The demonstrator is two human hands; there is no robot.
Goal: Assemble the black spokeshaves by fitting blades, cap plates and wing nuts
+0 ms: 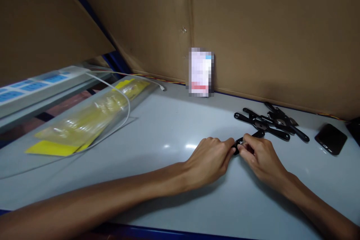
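Over the grey tabletop, both my hands work at one black spokeshave (258, 134). My left hand (210, 157) is closed around its near end, so that handle is hidden under my fingers. At the tool's middle, my right hand (260, 157) pinches with thumb and forefinger at a small shiny metal part (241, 143), too small to make out fully. The far handle sticks out past my right knuckles. Just beyond lies another spokeshave (274, 132) with two black handles. Several more spokeshaves (281, 120) are heaped loosely behind it, some with metal blades showing.
A dark phone-like slab (331, 138) lies at the right. A blurred-out lit screen (200, 73) leans on the cardboard wall (267, 37). Yellow sheets in clear plastic (95, 116) and a white cable (128, 105) lie left, beside a white power strip (42, 84).
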